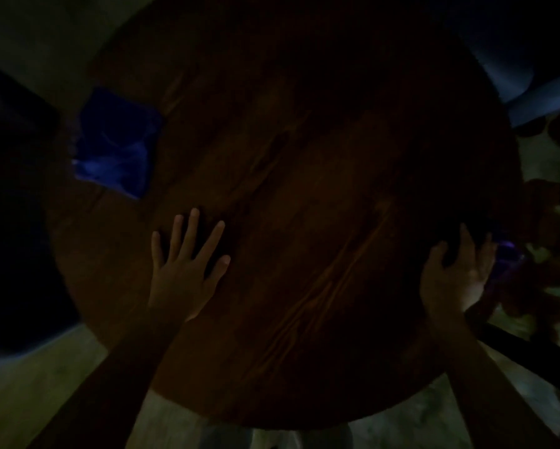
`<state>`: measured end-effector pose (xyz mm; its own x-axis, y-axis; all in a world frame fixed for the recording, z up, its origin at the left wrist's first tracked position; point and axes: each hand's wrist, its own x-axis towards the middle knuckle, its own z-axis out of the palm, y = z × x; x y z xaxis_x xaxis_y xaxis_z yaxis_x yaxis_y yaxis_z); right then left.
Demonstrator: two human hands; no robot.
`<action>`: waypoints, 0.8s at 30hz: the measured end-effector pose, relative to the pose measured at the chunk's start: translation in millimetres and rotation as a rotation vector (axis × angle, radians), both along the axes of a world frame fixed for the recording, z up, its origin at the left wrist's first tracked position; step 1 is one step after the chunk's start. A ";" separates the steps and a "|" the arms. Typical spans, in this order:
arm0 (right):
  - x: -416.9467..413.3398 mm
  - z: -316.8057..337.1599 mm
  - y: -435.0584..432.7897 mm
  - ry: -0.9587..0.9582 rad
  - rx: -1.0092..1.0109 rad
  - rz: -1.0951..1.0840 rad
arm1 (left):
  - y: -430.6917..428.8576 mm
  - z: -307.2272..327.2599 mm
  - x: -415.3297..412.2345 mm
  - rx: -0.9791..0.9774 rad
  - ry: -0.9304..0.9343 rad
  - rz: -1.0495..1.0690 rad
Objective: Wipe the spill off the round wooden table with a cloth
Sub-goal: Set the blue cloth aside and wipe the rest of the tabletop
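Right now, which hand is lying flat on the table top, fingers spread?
The left hand: palm down, fingers splayed on the wooden table. The right hand is curled at the table's right edge, not flat.

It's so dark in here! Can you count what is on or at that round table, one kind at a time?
Round wooden table: 1
Blue cloth, lying at the table's left edge: 1
Hands: 2, the left hand flat on the wood with fingers spread, the right hand at the right rim
Total: 4
No spill can be made out in this light.

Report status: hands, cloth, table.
Left hand flat on the table, fingers spread, empty. Right hand at the right edge, grip unclear. Blue cloth untouched at far left. Too dark to see spill.
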<state>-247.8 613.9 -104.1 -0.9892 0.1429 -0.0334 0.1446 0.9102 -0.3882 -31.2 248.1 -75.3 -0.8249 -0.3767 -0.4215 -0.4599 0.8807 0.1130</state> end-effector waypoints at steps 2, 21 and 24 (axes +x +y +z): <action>18.2 -0.3 -37.4 -0.008 -0.002 0.074 | -14.3 1.5 30.4 0.008 -0.008 0.081; 251.8 27.6 -420.9 -0.141 0.061 0.874 | -100.4 -12.9 188.5 -0.013 0.111 0.156; 255.0 29.9 -425.3 -0.189 0.096 0.885 | -94.3 -12.2 189.9 0.012 0.122 0.181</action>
